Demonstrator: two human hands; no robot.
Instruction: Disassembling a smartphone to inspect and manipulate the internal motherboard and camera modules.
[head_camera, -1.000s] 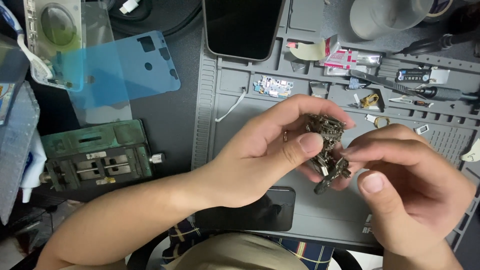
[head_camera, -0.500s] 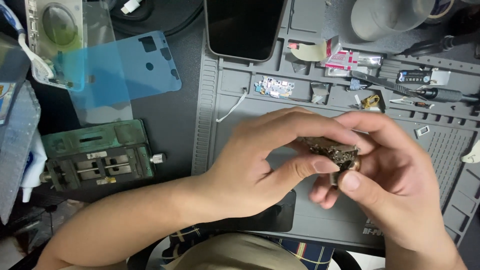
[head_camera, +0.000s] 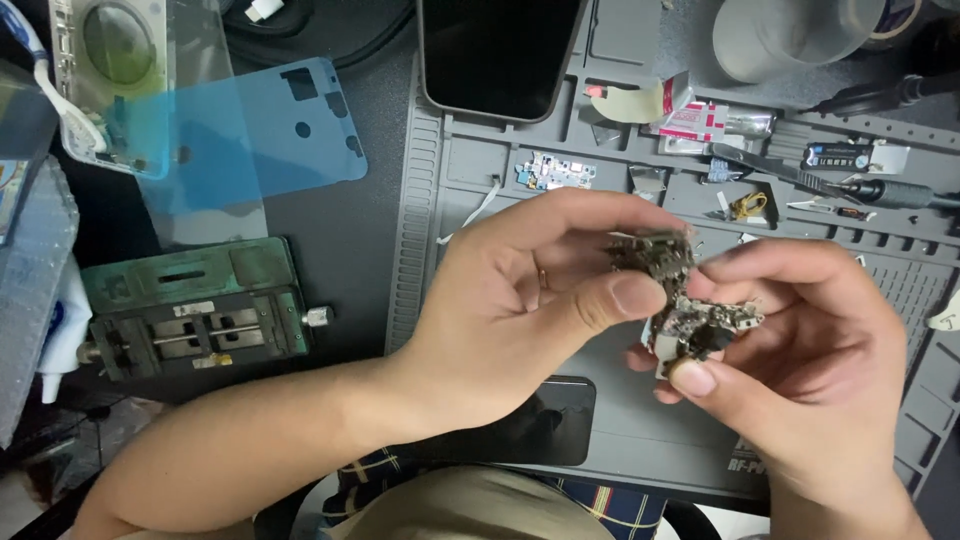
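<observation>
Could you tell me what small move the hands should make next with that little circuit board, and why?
Probably lower the circuit board onto the grey work mat. Both the left hand and the right hand pinch it in mid-air by fingertips alone, above a mat that holds small loose parts, so resting it there seems steadier.
</observation>
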